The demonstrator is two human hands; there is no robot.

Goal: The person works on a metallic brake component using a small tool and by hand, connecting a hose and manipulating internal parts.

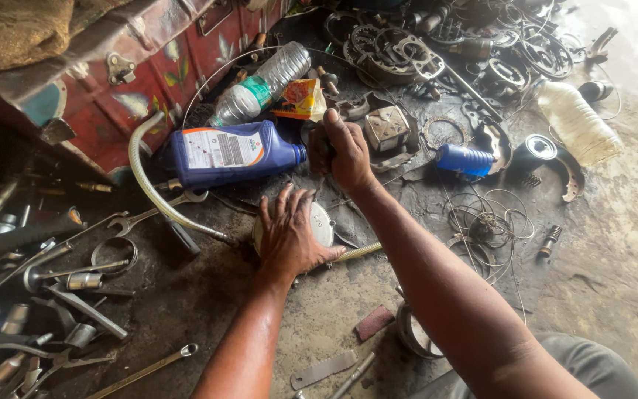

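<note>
My left hand [289,235] presses flat on a round silver metal part [322,224] lying on the oily floor. Just above it, my right hand [342,151] is closed around the dark handle of a tool [319,140] whose shaft points down at the part; the tip is hidden behind my left hand. A large blue oil jug [234,154] lies on its side just left of my right hand. A ribbed pale hose [149,188] curves from the jug's left side down toward the round part.
A red painted metal trunk [142,74] stands at upper left. Spanners and sockets [75,281] litter the left floor. A clear plastic bottle [260,89], a small blue bottle [463,159], a translucent bottle [577,122], wire coils [489,222] and engine parts [400,52] lie beyond.
</note>
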